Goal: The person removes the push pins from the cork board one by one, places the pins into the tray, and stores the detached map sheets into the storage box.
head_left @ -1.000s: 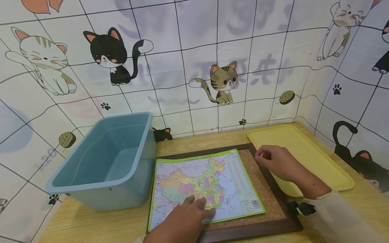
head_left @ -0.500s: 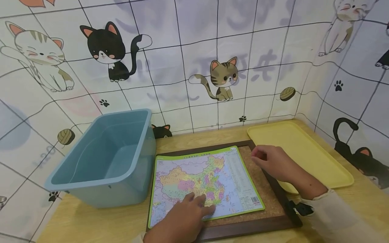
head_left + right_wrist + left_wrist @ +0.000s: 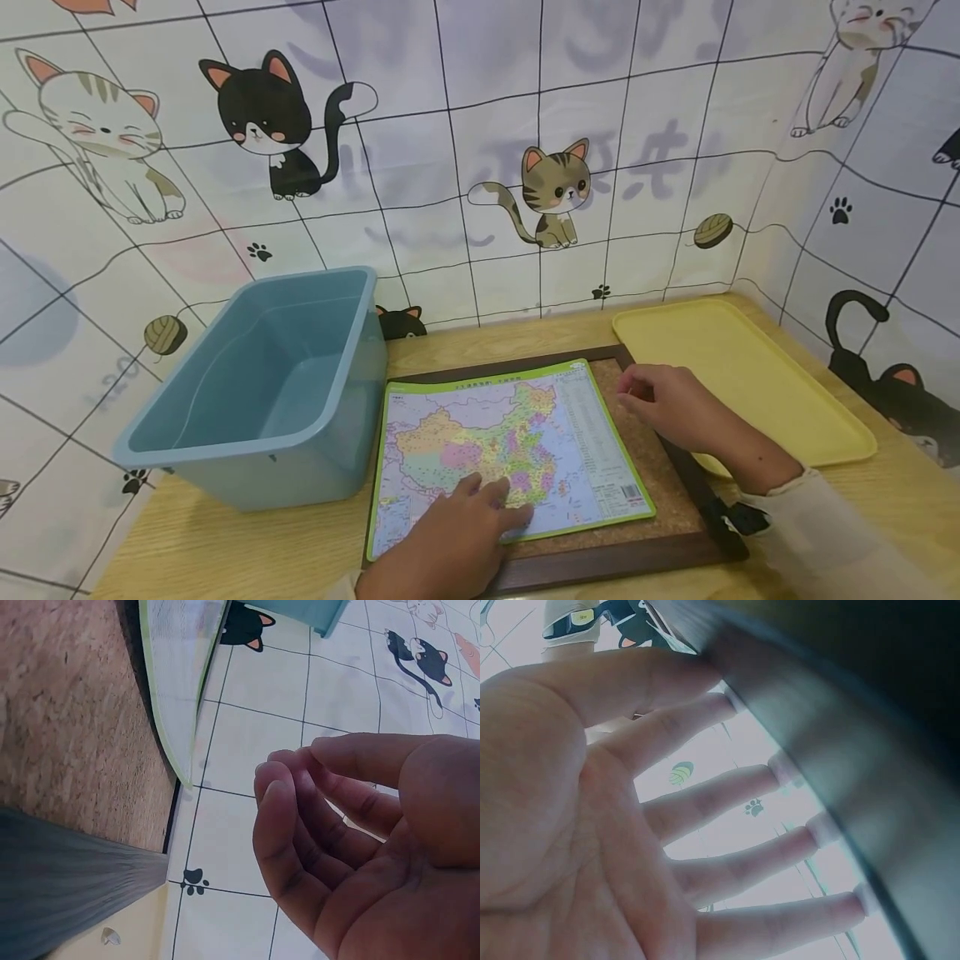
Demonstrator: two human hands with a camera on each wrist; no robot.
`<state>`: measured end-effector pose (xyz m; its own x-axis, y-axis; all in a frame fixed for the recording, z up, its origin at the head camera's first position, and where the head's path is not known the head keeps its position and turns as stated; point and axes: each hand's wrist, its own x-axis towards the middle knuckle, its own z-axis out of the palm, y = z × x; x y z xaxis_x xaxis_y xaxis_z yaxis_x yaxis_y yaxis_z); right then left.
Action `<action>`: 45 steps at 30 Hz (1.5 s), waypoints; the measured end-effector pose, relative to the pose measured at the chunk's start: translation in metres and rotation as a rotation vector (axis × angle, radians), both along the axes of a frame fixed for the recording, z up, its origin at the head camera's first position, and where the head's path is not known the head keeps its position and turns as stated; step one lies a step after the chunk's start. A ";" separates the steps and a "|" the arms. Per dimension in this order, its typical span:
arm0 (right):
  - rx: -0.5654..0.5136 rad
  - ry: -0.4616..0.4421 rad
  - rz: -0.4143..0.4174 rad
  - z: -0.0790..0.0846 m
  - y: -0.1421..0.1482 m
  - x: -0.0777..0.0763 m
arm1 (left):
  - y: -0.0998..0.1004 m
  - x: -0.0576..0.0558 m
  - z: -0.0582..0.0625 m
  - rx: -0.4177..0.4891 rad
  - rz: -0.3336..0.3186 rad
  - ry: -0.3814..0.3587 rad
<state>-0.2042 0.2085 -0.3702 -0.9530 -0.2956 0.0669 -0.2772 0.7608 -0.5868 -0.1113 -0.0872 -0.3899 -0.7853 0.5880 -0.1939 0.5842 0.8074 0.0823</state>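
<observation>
A printed map of China (image 3: 480, 442) with a green border lies on a cork board (image 3: 678, 492) framed in dark wood. My left hand (image 3: 453, 533) rests on the map's lower part with spread fingers; in the left wrist view its fingertips touch a blurred surface. Above the bare cork by the map's right edge is my right hand (image 3: 671, 408), fingers curled and thumb meeting the fingertips. No object shows between them in the right wrist view, though something tiny could be hidden. That view also shows the map's edge (image 3: 172, 690) slightly lifted from the cork.
A blue plastic tub (image 3: 330, 417) stands left of the board on the wooden table (image 3: 195, 550). Behind and right of the board lies a yellow tray (image 3: 765, 392), partly behind my right arm. A cat-patterned wall covering (image 3: 420, 183) rises at the back and right.
The head view has tilted down slightly, then steadied. My right hand has shifted slightly left relative to the board, toward the map's edge. The left hand and the map have stayed put.
</observation>
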 end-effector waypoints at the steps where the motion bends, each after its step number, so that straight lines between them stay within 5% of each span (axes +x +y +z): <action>1: -0.002 -0.004 0.002 0.000 0.000 0.000 | 0.000 0.000 0.000 0.002 0.003 -0.003; 28: 0.080 -0.077 0.087 -0.022 -0.002 -0.008 | -0.002 0.001 -0.002 0.018 -0.010 0.020; 45: 0.021 -0.321 0.113 -0.020 0.002 -0.002 | -0.001 0.001 0.001 0.017 0.018 0.005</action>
<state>-0.2063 0.2101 -0.3897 -0.8854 -0.3991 -0.2383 -0.1645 0.7486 -0.6423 -0.1101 -0.0881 -0.3890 -0.7969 0.5768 -0.1797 0.5699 0.8164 0.0935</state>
